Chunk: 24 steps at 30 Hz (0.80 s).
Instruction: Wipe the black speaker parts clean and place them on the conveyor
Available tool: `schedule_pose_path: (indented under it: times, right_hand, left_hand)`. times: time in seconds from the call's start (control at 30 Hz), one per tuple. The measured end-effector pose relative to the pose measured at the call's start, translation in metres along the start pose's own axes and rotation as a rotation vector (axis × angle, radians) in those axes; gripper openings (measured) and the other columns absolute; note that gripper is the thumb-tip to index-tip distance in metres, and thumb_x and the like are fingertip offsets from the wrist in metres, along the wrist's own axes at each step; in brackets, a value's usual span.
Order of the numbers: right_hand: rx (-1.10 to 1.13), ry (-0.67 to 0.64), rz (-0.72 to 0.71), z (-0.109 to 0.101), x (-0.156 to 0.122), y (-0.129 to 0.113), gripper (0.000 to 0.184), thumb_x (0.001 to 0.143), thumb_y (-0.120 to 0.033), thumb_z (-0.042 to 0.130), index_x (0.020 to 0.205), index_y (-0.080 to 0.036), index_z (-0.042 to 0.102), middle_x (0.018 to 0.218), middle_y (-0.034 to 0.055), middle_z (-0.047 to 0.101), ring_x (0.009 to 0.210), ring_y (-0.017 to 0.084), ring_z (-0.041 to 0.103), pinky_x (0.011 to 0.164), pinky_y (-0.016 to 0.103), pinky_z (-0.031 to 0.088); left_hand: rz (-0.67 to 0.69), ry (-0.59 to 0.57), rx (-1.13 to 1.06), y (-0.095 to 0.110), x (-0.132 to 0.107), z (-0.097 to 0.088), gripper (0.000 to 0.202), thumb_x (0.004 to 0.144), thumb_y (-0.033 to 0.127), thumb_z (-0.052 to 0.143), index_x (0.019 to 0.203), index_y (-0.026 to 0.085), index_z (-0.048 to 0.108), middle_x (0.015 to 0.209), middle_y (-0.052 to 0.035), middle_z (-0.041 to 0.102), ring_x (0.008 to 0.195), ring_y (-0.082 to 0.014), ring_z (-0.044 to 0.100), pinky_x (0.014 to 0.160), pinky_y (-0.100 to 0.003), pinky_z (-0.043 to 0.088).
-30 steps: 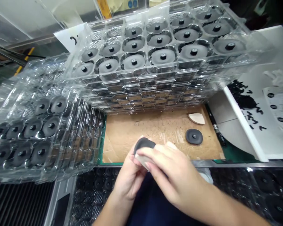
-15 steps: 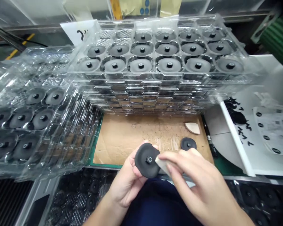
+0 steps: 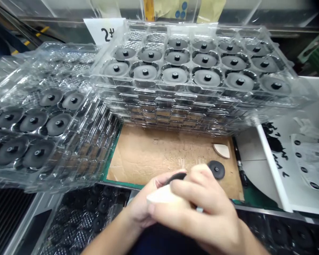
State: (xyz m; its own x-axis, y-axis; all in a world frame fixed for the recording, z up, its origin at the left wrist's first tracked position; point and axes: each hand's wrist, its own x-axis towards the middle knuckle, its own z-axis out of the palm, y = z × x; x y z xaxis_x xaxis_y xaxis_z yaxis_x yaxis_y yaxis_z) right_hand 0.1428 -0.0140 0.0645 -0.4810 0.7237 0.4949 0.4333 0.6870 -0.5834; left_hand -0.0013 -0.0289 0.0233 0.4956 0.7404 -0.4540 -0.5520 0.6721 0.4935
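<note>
One black disc [image 3: 176, 176] sits gripped in the left hand [image 3: 140, 209], near the front edge of the cardboard [image 3: 146, 152], tipped nearly edge-on, its visible rim slanting up rightward; the right hand [image 3: 208, 210] pinches a pale wedge [image 3: 161, 196] beside it, long axis roughly crosswise, narrow tip pointing left; whether the two touch, I can't tell. Another disc [image 3: 216, 169] lies flat, stub upward.
</note>
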Motion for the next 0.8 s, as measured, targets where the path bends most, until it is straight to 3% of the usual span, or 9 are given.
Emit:
schedule_pose_path:
  times: [0.07,0.13,0.23,0.4,0.57,0.63,0.7,0.73,0.8]
  right_hand:
    - [0.061,0.029,0.131,0.004,-0.003,0.011,0.026,0.094,-0.017,0.045,0.106,-0.028,0.066,0.084,-0.0002,0.067,0.073,0.014,0.056,0.069,0.030,0.040]
    - [0.026,0.088,0.392,0.012,-0.013,0.028,0.025,0.092,-0.018,0.049,0.110,-0.027,0.064,0.094,0.0015,0.068,0.082,0.016,0.059,0.074,0.030,0.043]
    - [0.021,0.058,0.615,0.037,-0.039,0.050,0.022,0.090,-0.024,0.051,0.106,-0.025,0.067,0.096,0.0037,0.070,0.083,0.018,0.062,0.071,0.030,0.047]
    - [0.072,-0.104,0.584,0.078,-0.078,0.061,0.021,0.084,-0.019,0.053,0.079,-0.024,0.073,0.069,0.0001,0.071,0.063,0.018,0.065,0.060,0.029,0.049]
    - [0.026,0.078,0.641,0.042,-0.045,0.031,0.023,0.089,-0.022,0.051,0.107,-0.024,0.065,0.098,0.0050,0.070,0.080,0.018,0.064,0.065,0.029,0.049]
    - [0.023,0.194,0.458,0.023,-0.020,0.013,0.029,0.089,-0.015,0.052,0.113,-0.029,0.062,0.100,0.0031,0.070,0.079,0.017,0.062,0.069,0.031,0.046]
    - [0.011,0.075,0.207,0.016,0.000,0.007,0.031,0.090,-0.012,0.048,0.111,-0.028,0.063,0.094,0.0019,0.071,0.073,0.016,0.060,0.069,0.032,0.043]
    - [0.005,0.010,0.185,0.017,0.005,0.009,0.030,0.090,-0.013,0.047,0.109,-0.027,0.064,0.090,0.0016,0.071,0.072,0.016,0.060,0.070,0.033,0.042]
    - [0.005,-0.047,0.361,0.025,0.004,0.026,0.024,0.090,-0.018,0.048,0.104,-0.024,0.067,0.085,0.0023,0.070,0.073,0.017,0.059,0.071,0.033,0.042]
  left_hand:
    - [0.021,-0.001,-0.016,0.002,-0.002,-0.005,0.036,0.060,0.024,0.080,0.095,0.018,0.072,0.092,-0.0034,0.071,0.093,-0.0250,0.064,0.088,-0.036,0.047]
    - [0.038,-0.012,-0.070,0.004,-0.006,-0.012,0.052,0.049,0.026,0.086,0.098,0.021,0.071,0.096,-0.0030,0.071,0.091,-0.0219,0.065,0.083,-0.030,0.048]
    - [0.058,-0.055,-0.179,0.007,-0.009,-0.022,0.052,0.053,0.031,0.085,0.102,0.025,0.069,0.102,-0.0022,0.071,0.092,-0.0186,0.066,0.081,-0.026,0.048]
    - [0.077,-0.092,-0.258,0.007,-0.009,-0.033,0.045,0.060,0.026,0.081,0.103,0.021,0.068,0.102,-0.0039,0.071,0.092,-0.0181,0.066,0.084,-0.026,0.047]
    - [0.085,-0.064,-0.195,0.008,-0.006,-0.031,0.050,0.057,0.033,0.082,0.104,0.019,0.069,0.098,-0.0066,0.072,0.093,-0.0203,0.065,0.083,-0.027,0.047]
    - [0.085,-0.042,-0.174,0.006,-0.005,-0.030,0.052,0.053,0.033,0.084,0.101,0.019,0.070,0.096,-0.0054,0.071,0.091,-0.0190,0.064,0.081,-0.026,0.047]
    - [0.114,0.019,-0.166,0.002,-0.004,-0.030,0.054,0.050,0.031,0.086,0.100,0.021,0.070,0.095,-0.0035,0.071,0.090,-0.0167,0.063,0.081,-0.023,0.046]
    - [0.137,0.058,-0.169,0.000,-0.005,-0.031,0.054,0.050,0.030,0.086,0.101,0.021,0.070,0.097,-0.0030,0.071,0.091,-0.0161,0.062,0.082,-0.022,0.046]
    - [0.184,0.114,-0.191,-0.004,-0.006,-0.035,0.056,0.052,0.032,0.085,0.105,0.023,0.068,0.106,-0.0038,0.069,0.097,-0.0178,0.062,0.086,-0.024,0.045]
